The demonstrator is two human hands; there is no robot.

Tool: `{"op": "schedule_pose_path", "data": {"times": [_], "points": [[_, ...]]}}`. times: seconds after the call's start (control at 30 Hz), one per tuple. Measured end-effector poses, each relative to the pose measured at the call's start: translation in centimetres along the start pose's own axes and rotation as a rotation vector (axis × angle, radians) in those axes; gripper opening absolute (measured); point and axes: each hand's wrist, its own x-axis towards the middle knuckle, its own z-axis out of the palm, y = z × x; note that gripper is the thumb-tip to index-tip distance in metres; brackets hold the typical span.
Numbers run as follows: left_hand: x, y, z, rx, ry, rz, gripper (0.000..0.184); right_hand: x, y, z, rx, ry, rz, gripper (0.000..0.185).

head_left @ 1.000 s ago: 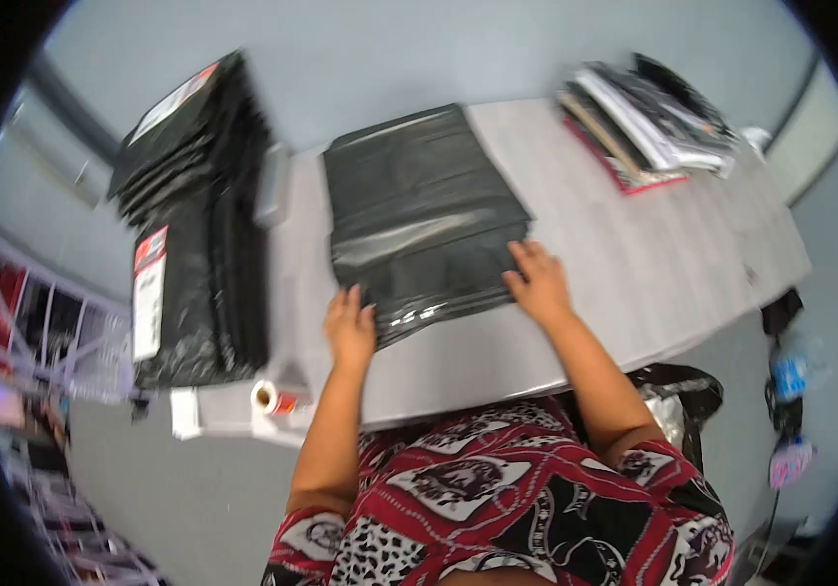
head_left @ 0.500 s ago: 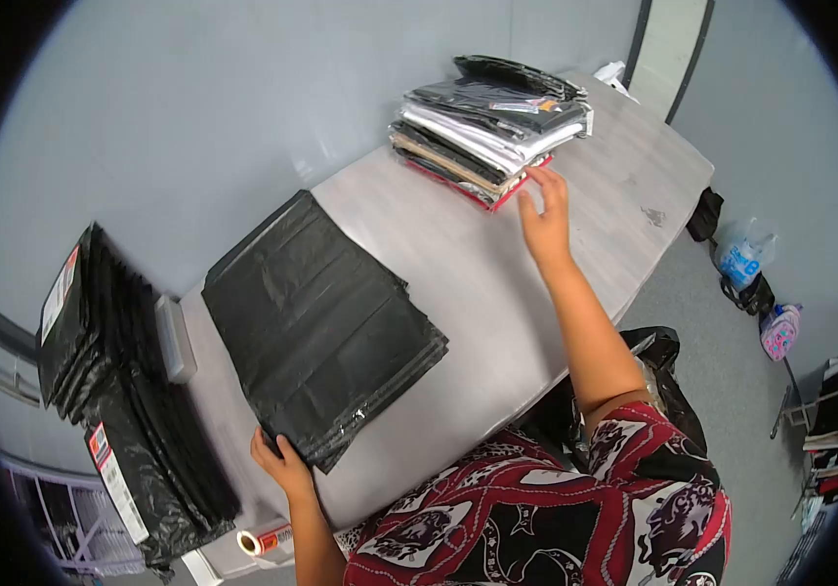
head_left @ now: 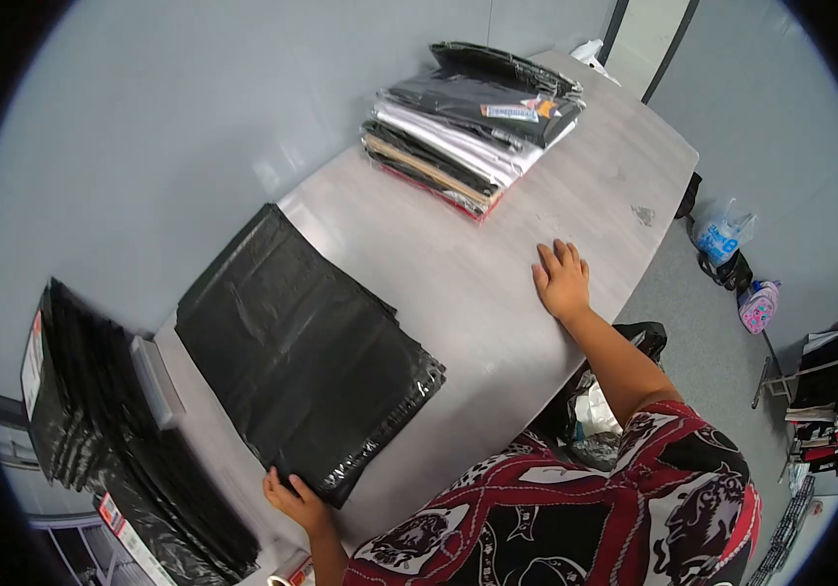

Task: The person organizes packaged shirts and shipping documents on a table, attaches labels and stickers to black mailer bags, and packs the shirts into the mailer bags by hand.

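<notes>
A flat pile of black plastic bags [head_left: 297, 352] lies on the table [head_left: 478, 322]. At its near corner, my left hand [head_left: 294, 506] rests with fingers apart, touching the bag edge without gripping it. My right hand [head_left: 564, 281] lies on the tabletop, fingers spread and holding nothing. Beyond it, nearer the wall, sits a stack of folded items in clear plastic packaging [head_left: 482, 127]; black, white, beige and red layers show. The topmost dark package carries a label with an orange mark.
Filled black bags with white-and-red labels [head_left: 136, 430] stand at the left, beside a grey box-like object [head_left: 157, 381]. A black bag [head_left: 595, 420] is below the table's near edge. Floor items include a blue-and-clear plastic bag [head_left: 722, 236] and a pink bag [head_left: 759, 306].
My right hand has drawn back from the stack of packaged items and come down flat on the table. My left hand stays at the black bags' corner. The view has shifted slightly.
</notes>
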Motion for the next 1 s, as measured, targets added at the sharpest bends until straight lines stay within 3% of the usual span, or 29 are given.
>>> {"op": "schedule_pose_path", "data": {"times": [0.13, 0.4, 0.53, 0.63, 0.67, 0.7, 0.73, 0.77, 0.8, 0.83, 0.87, 0.9, 1.0], "points": [[0.5, 1.8, -0.5, 0.061, -0.083, -0.072, 0.033, 0.2, -0.2, -0.5, -0.016, -0.052, 0.015, 0.042], [0.3, -0.5, 0.9, 0.423, -0.112, 0.111, 0.031, 0.1, 0.9, -1.1, 0.085, -0.156, -0.043, 0.045], [3.6, 3.8, -1.4, 0.564, -0.535, -0.251, 0.031, 0.0, 1.7, -1.5, 0.193, -0.224, -0.088, 0.047], [8.0, 9.0, -0.9, 0.947, -0.813, -0.472, 0.025, 0.4, 2.7, -3.2, 0.285, -0.188, -0.156, 0.045], [9.4, 10.1, -0.3, 1.07, -0.895, -0.539, 0.023, 1.3, 3.9, -3.0, 0.483, -0.174, -0.131, 0.044], [10.9, 9.1, 1.0, 0.993, -0.635, -0.672, 0.018, 2.3, 5.6, -2.5, 0.681, -0.156, -0.11, 0.043], [13.6, 8.1, 1.7, 0.875, -0.651, -0.375, 0.016, 3.3, 7.2, -1.6, 0.879, -0.142, -0.095, 0.042], [15.5, 7.6, 1.8, 0.754, -0.657, -0.087, 0.015, 5.0, 8.9, -0.3, 0.938, 0.027, -0.006, 0.042], [17.3, 11.7, 2.7, 0.497, -0.383, 0.218, 0.017, 7.4, 10.9, 0.9, 0.994, 0.195, 0.083, 0.043], [19.6, 17.8, 3.5, 0.272, -0.334, 0.212, 0.015, 10.6, 12.9, 0.8, 0.884, 0.308, 0.089, 0.042], [21.9, 20.8, 5.3, 0.206, -0.15, 0.42, 0.02, 14.3, 14.7, 0.2, 0.772, 0.422, 0.1, 0.042], [24.1, 27.2, 6.0, 0.124, -0.171, 0.475, 0.025, 17.6, 15.8, -1.2, 0.818, 0.374, 0.188, 0.042], [27.9, 42.3, 9.4, -0.007, -0.142, 0.732, 0.032, 26.3, 17.3, -2.3, 0.738, 0.362, 0.078, 0.06]]}}
